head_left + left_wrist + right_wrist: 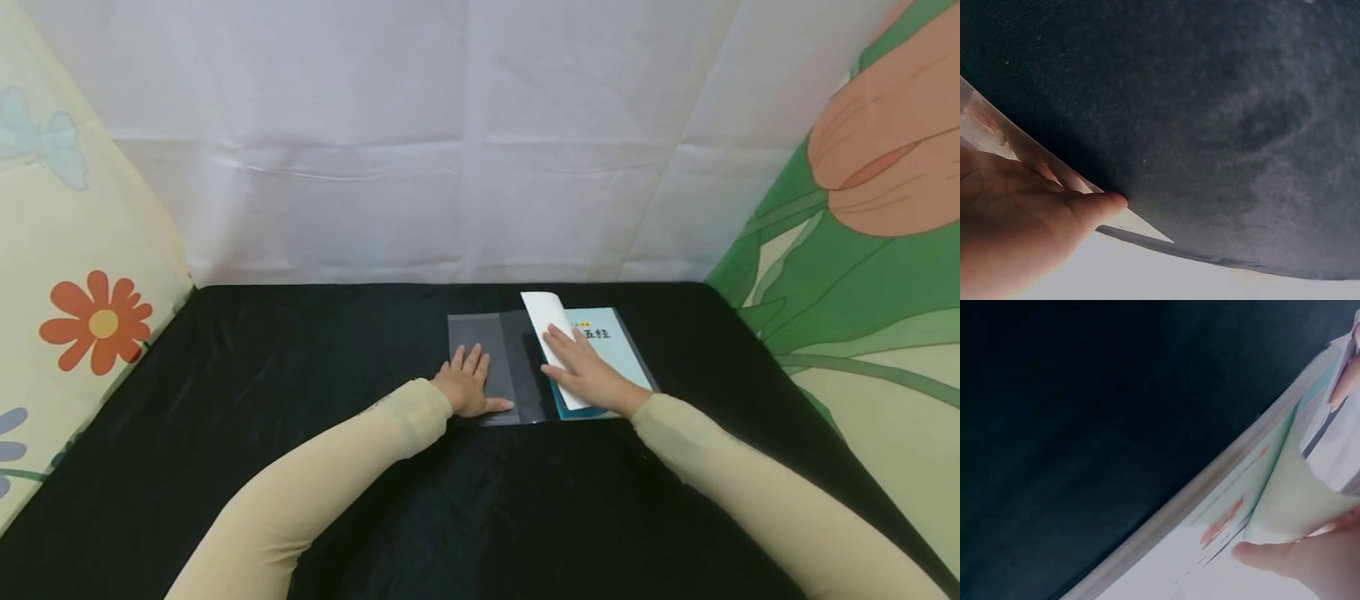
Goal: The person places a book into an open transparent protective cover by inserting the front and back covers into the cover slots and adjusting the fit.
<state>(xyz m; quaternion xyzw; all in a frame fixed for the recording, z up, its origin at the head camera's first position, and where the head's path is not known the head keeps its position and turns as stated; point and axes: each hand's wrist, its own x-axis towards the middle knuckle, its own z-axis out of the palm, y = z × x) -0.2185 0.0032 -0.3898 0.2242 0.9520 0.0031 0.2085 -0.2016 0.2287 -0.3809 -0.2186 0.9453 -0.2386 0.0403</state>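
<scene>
Flower-printed cloth (45, 217) fills the left edge of the frame, white cloth (360, 92) the upper middle, and tulip-printed cloth (862, 292) the right edge; between them lies a black table (262, 358). At centre, the left hand (467, 385) rests with fingers spread and straight, pressing a clear cover (517, 358) and grasping nothing; in the left wrist view its thumb reaches to the cover's edge. The cover appears thin, light and flexible, probably slippery and prone to crease; a flat palm should steady it, and its free margin is best pinched near a corner. Right of centre lies the book (622, 346), its pale-blue face printed with dark characters and a white leaf (542, 308) raised at its left side. The right hand (592, 375) lies over this leaf with fingers extended, likewise clasping nothing; the right wrist view shows the leaf curving beside the thumb. The book looks light, its leaf bendable but liable to fold if forced. Its outer edge offers a gentle hold, while the thicker page block, at the spine side, suits a firmer one.
</scene>
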